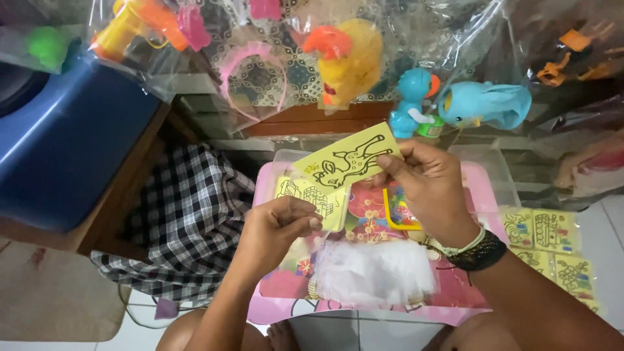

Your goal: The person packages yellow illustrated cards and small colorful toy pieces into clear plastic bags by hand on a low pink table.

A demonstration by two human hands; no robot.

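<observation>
My right hand (pixel 429 185) pinches a yellow card with a black line drawing of a deer (pixel 348 159), tilted above a small pink table (pixel 266 179). My left hand (pixel 276 227) grips the edge of a clear plastic sleeve that holds another yellow drawing card (pixel 305 194). A black and pale bracelet sits on my right wrist. Below my hands lies a bunch of clear plastic bags (pixel 374 273) on the table. A yellow-framed colourful card (pixel 400 211) lies flat just under my right hand.
Several yellow drawing cards (pixel 549 244) lie on the floor at the right. Bagged plastic toys hang above: an orange-yellow duck (pixel 344 58), blue elephants (pixel 478 104), a pink headband (pixel 250 71). A blue container (pixel 65 136) and checked cloth (pixel 188 214) are at the left.
</observation>
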